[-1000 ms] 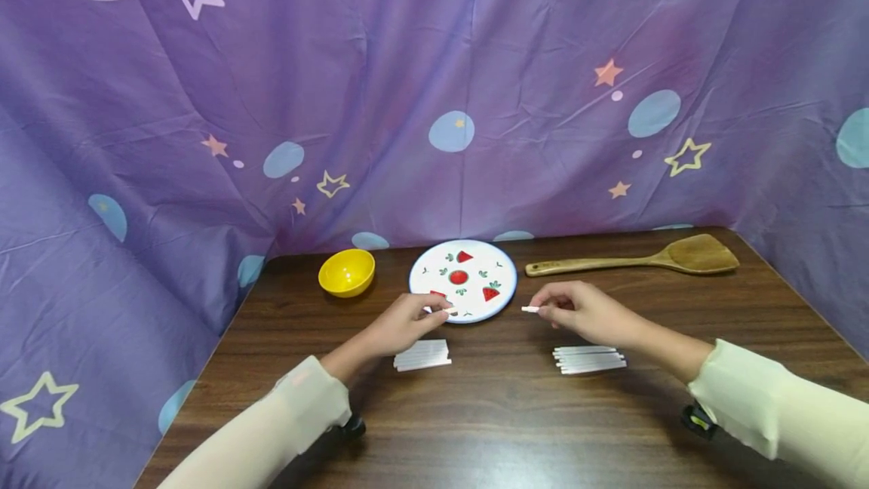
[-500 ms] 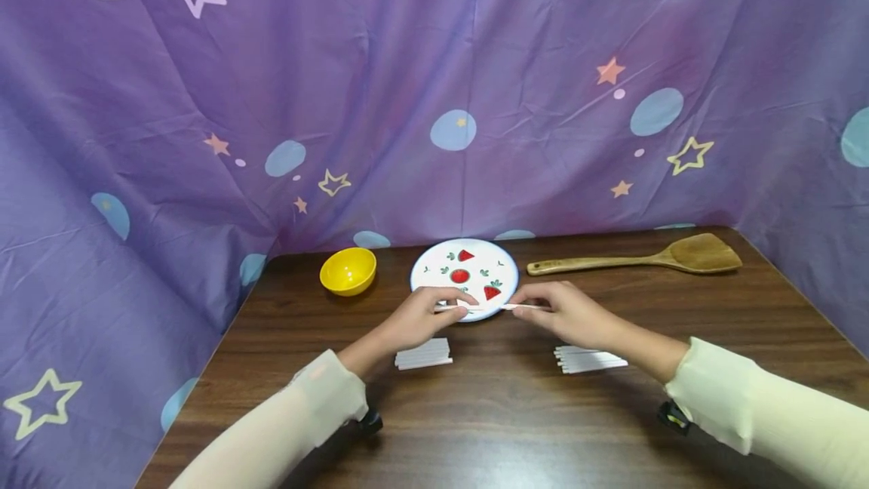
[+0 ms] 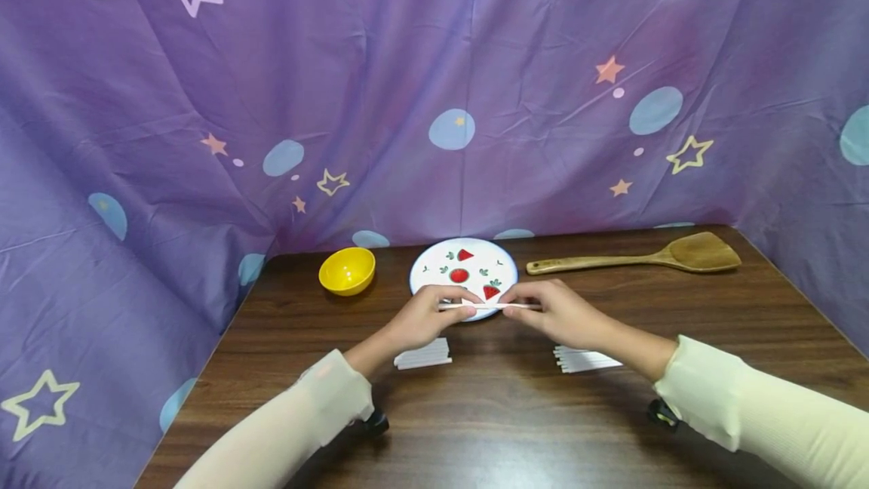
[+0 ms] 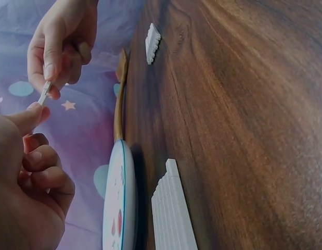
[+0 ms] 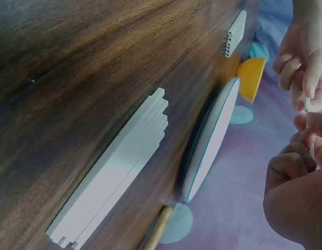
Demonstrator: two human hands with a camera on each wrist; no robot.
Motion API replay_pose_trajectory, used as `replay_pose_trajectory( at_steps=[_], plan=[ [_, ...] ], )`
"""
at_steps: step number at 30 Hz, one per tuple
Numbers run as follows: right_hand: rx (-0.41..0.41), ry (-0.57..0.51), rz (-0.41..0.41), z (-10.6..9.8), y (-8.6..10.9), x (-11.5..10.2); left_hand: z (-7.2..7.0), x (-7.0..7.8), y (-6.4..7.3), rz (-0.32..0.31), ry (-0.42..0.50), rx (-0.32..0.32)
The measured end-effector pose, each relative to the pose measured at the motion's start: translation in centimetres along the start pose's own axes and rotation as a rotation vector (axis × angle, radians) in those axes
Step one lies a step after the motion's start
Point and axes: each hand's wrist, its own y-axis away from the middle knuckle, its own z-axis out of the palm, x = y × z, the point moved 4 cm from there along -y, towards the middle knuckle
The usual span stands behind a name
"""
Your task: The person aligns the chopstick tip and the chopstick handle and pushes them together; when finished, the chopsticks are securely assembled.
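Note:
In the head view my left hand (image 3: 422, 317) pinches a thin white stick (image 3: 451, 306) between thumb and fingers. Opposite it, my right hand (image 3: 562, 315) pinches a second white stick (image 3: 523, 306). The sticks lie level in one line above the near rim of the plate (image 3: 426, 259), and their inner ends appear to meet between the fingertips. How they join there is too small to tell. A bundle of white sticks (image 3: 422, 354) lies on the table below my left hand. Another bundle of white sticks (image 3: 585, 359) lies below my right hand, partly covered by that forearm.
A yellow bowl (image 3: 347, 272) stands at the back left of the brown wooden table (image 3: 475, 413). Behind my right hand lies a wooden spatula (image 3: 702, 253). Purple cloth (image 3: 380, 81) hangs behind the table's far edge.
Both hands have moved toward each other over the plate. The two sticks were well apart a second ago; now their ends come together in one line.

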Motion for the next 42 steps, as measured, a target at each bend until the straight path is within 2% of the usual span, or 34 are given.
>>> replay_pose_trajectory(
  at_steps=[7, 23, 27, 31, 34, 36, 42],
  plan=[
    [0.007, 0.006, 0.004, 0.1, -0.1, -0.1, 0.1, -0.2, 0.0, -0.001, -0.004, 0.031],
    [0.012, 0.002, -0.031, 0.1, -0.1, -0.3, 0.1, -0.3, -0.2, -0.005, 0.079, 0.019],
    [0.009, -0.013, -0.011, 0.2, 0.0, -0.3, 0.2, -0.5, -0.2, -0.027, 0.135, 0.024],
    [0.010, -0.026, 0.014, 0.1, 0.1, -0.4, 0.2, -0.7, -0.1, -0.077, 0.212, 0.003],
    [0.022, -0.005, 0.002, 0.1, 0.0, -0.5, 0.3, -0.8, -0.1, -0.107, 0.246, -0.014],
    [0.031, 0.017, -0.016, 0.1, 0.0, -0.7, 0.3, -0.7, -0.1, -0.098, 0.225, -0.014],
    [0.053, 0.073, -0.038, 0.2, 0.0, -1.2, 0.2, -0.2, -0.2, -0.007, 0.106, 0.012]
  ],
)
